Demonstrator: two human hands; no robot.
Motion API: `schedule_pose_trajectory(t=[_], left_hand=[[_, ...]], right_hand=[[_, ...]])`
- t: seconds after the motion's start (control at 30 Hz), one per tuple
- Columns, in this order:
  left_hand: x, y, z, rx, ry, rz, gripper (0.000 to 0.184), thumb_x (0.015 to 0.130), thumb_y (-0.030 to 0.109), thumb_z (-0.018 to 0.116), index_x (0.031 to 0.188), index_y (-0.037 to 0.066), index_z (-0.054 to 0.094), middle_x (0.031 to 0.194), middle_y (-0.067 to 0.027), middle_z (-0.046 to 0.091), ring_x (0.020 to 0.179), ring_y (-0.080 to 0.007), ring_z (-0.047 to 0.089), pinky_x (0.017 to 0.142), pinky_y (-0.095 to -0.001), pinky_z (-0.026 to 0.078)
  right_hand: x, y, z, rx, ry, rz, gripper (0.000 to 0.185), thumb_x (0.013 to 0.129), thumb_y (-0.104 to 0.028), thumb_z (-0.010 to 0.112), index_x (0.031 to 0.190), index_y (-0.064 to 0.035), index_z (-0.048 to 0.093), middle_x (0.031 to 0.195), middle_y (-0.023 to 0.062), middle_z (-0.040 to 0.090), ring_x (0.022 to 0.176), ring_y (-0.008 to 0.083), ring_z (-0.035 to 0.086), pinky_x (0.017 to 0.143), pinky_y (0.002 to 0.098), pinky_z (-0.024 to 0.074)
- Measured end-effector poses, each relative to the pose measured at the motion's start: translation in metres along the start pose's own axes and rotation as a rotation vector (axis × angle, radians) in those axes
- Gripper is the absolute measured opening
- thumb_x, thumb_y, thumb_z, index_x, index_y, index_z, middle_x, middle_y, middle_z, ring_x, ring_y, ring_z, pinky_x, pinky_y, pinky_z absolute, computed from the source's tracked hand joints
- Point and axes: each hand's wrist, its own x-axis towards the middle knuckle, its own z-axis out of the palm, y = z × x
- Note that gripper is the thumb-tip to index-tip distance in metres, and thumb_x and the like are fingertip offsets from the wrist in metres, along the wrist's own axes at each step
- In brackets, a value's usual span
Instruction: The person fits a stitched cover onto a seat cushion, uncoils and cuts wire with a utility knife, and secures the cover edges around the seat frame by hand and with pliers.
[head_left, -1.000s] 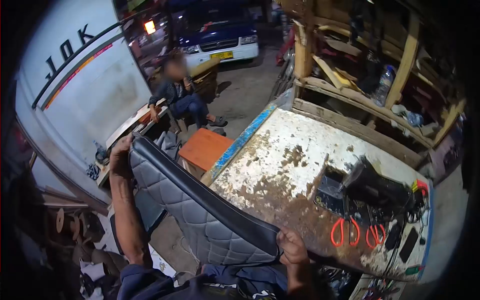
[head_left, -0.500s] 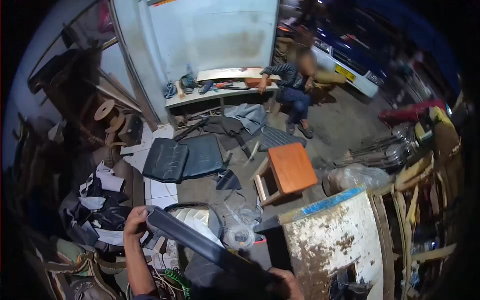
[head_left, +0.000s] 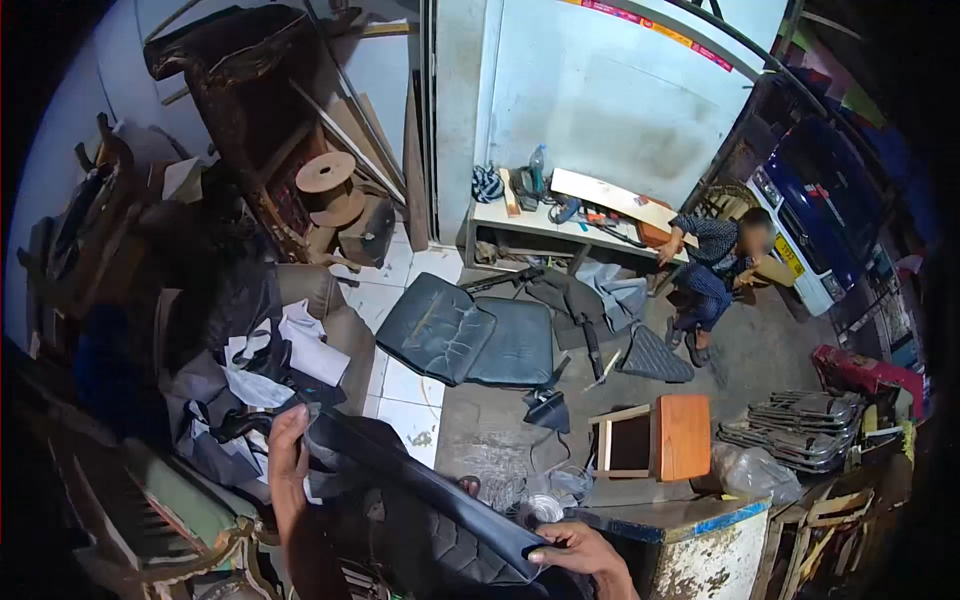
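Note:
A long black upholstery cover piece (head_left: 420, 485), leather-like with a fold along its length, is stretched between my two hands. My left hand (head_left: 289, 445) grips its upper left end. At its lower right end, my right hand (head_left: 582, 552) pinches the edge between thumb and fingers. Beneath it lies a dark quilted seat cover (head_left: 465, 548), partly hidden by the strip. Scraps of white and black material (head_left: 315, 345) lie on a brown cushioned seat just beyond my left hand.
Two dark seat cushions (head_left: 440, 330) lie on the floor ahead. An orange-topped stool (head_left: 683, 437) rests on its side near a worn workbench (head_left: 705, 555). A person (head_left: 715, 265) sits by a low bench (head_left: 520, 222) holding tools. Old chair frames (head_left: 200, 540) crowd the left.
My view has turned left, so the room appears shifted right. My right hand has come into fuller view at the strip's end; both hands still hold the strip.

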Motion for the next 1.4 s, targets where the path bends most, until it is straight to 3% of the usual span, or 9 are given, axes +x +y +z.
schedule_pose_trajectory(t=[0.37,0.5,0.67,0.77,0.87,0.93,1.0,1.2,1.4], left_hand=[[0.183,0.080,0.123,0.886,-0.346,0.038,0.045,0.098,0.039,0.059,0.082,-0.003,0.064,0.072,0.0003,0.059,0.072,-0.0092,0.048,0.066,-0.0305,0.041],[0.287,0.078,0.195,1.254,-0.527,0.217,0.048,0.095,0.044,0.060,0.085,-0.003,0.068,0.070,-0.0144,0.063,0.067,-0.0204,0.057,0.067,-0.0390,0.045],[0.449,-0.055,0.286,1.351,-0.656,0.178,0.051,0.095,0.049,0.059,0.090,-0.001,0.071,0.081,-0.0216,0.069,0.074,-0.0340,0.066,0.070,-0.0426,0.049],[0.540,-0.207,0.309,1.476,-0.592,0.487,0.034,0.092,0.036,0.062,0.105,0.005,0.070,0.095,-0.0195,0.069,0.093,-0.0372,0.065,0.087,-0.0477,0.046],[0.576,-0.359,0.276,1.407,-0.284,0.788,0.033,0.086,0.019,0.066,0.116,0.005,0.062,0.113,-0.0192,0.061,0.111,-0.0393,0.055,0.099,-0.0529,0.039],[0.585,-0.441,0.220,1.499,-0.284,0.548,0.035,0.085,0.019,0.066,0.116,0.003,0.063,0.118,-0.0204,0.060,0.116,-0.0375,0.055,0.101,-0.0516,0.041],[0.580,-0.489,0.162,1.686,-0.350,0.094,0.039,0.083,0.019,0.067,0.118,0.002,0.062,0.119,-0.0233,0.060,0.117,-0.0405,0.054,0.102,-0.0511,0.042],[0.605,-0.588,-0.092,1.996,-0.139,0.010,0.050,0.082,0.023,0.068,0.120,-0.007,0.056,0.116,-0.0277,0.061,0.110,-0.0465,0.056,0.100,-0.0510,0.045],[0.722,-0.605,-0.208,1.798,0.361,-0.040,0.046,0.094,0.034,0.057,0.114,-0.007,0.059,0.112,-0.0359,0.060,0.106,-0.0518,0.057,0.094,-0.0529,0.046]], right_hand=[[0.103,-0.045,-0.003,-0.196,0.042,-0.171,0.024,0.099,-0.025,0.066,0.107,-0.0029,0.060,0.075,-0.0068,0.039,0.068,0.0047,0.035,0.057,0.0245,0.0300],[0.164,-0.052,-0.032,0.174,0.049,-0.415,0.024,0.101,-0.012,0.060,0.121,0.0012,0.058,0.091,-0.0030,0.062,0.079,0.0059,0.052,0.071,0.0232,0.0422],[0.295,0.003,-0.127,0.721,0.306,-0.202,0.034,0.100,-0.013,0.060,0.132,-0.0013,0.056,0.115,0.0012,0.064,0.103,0.0095,0.059,0.091,0.0226,0.0441],[0.399,0.065,-0.216,0.306,0.475,0.101,0.041,0.100,-0.024,0.061,0.130,0.0030,0.057,0.120,0.0085,0.065,0.108,0.0162,0.059,0.096,0.0297,0.0443],[0.518,0.187,-0.276,0.501,0.384,0.106,0.042,0.101,-0.025,0.057,0.134,0.0017,0.055,0.120,0.0103,0.065,0.105,0.0213,0.059,0.098,0.0344,0.0427],[0.580,0.258,-0.306,-0.435,0.296,0.273,0.055,0.102,-0.036,0.053,0.143,0.0016,0.046,0.143,0.0196,0.050,0.131,0.0356,0.047,0.111,0.0430,0.0339],[0.647,0.327,-0.324,-0.289,0.313,0.338,0.064,0.102,-0.043,0.052,0.146,0.0015,0.042,0.150,0.0223,0.044,0.139,0.0400,0.040,0.114,0.0454,0.0307],[0.740,0.461,-0.354,0.203,0.520,0.495,0.098,0.089,-0.070,0.055,0.152,0.0023,0.032,0.155,0.0257,0.034,0.143,0.0412,0.035,0.117,0.0502,0.0259],[0.723,0.396,-0.398,0.020,0.337,0.696,0.079,0.094,-0.060,0.057,0.138,0.0046,0.049,0.133,0.0275,0.054,0.125,0.0398,0.053,0.109,0.0466,0.0377]])
